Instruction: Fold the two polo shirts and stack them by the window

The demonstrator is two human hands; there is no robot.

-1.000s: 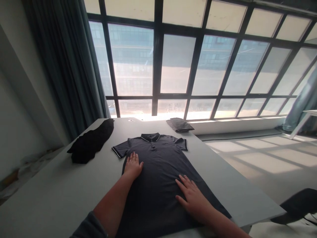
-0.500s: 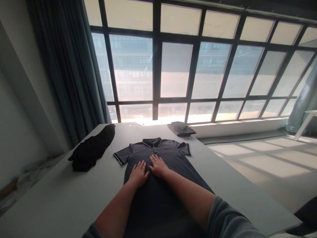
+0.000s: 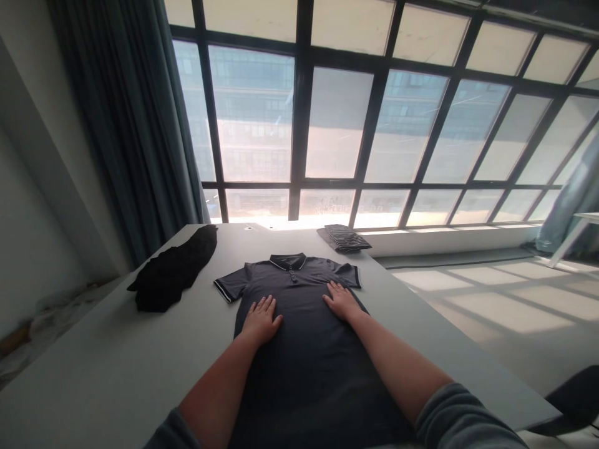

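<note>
1. Head view, and the dark polo shirt point(image 3: 309, 368) is lying face up on the pale worktop point(image 3: 93, 380), its collar point(image 3: 288, 262) pointing toward the window point(image 3: 337, 125) and its short sleeves spreading out to either side.
2. Here's the left hand point(image 3: 261, 321), resting palm down on the shirt's chest, below the sleeve on that side; its fingers are stretching forward, grasping nothing.
3. And the right hand point(image 3: 344, 301) is lying flat across the other side of the chest, just below the opposite sleeve, fingers spreading, also released and clutching no fabric.
4. Both forearms are reaching over the lower shirt, which is running down toward the bottom of the view.
5. Over on the left, a black garment point(image 3: 175, 268) is lying rumpled on the worktop, apart from the shirt.
6. Up at the far right corner, a striped folded cloth point(image 3: 346, 239) is sitting beyond the right sleeve, while a dark curtain point(image 3: 126, 125) is hanging at left.
</note>
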